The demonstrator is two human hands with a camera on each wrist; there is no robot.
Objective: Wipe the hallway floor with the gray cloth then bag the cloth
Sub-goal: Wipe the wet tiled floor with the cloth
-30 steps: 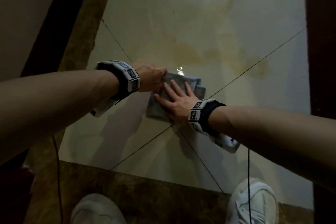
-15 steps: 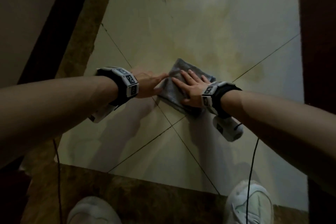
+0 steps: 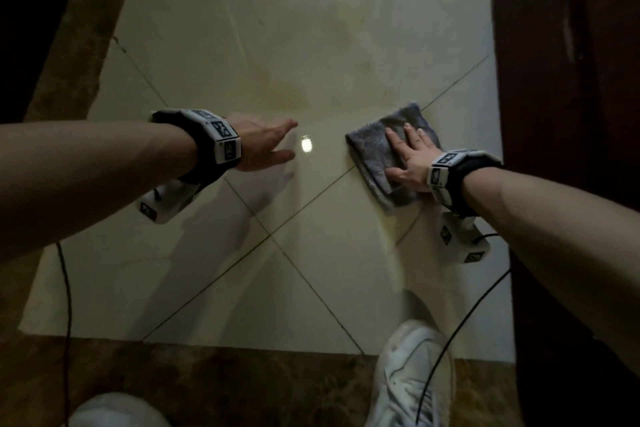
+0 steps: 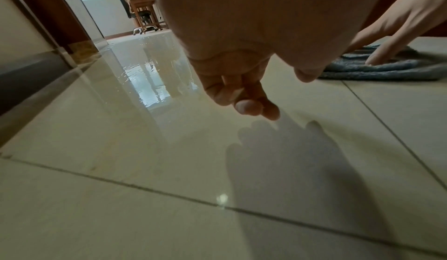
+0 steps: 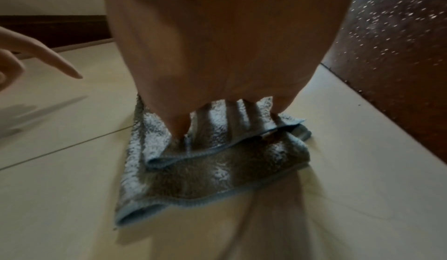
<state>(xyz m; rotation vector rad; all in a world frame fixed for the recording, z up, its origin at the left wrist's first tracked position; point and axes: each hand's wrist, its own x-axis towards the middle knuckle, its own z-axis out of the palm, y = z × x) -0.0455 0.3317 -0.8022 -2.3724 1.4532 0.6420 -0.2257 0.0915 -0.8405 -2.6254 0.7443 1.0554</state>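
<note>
1. Head view: your right hand (image 3: 414,158) presses flat, fingers straight, on the folded gray cloth (image 3: 375,149) on the floor (image 3: 311,270) by the dark door (image 3: 568,114); your left hand (image 3: 263,144) hovers apart, holding nothing.
2. Left wrist: left fingers (image 4: 244,99) hang loosely curled above tile.
3. Right wrist: the cloth (image 5: 210,170) lies under your palm.

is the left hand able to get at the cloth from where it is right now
Probably yes. The left hand hangs open above the floor, holding nothing, with only bare tile between it and the cloth. The right hand presses flat on the cloth's right part, but the left edge stays uncovered.
</note>
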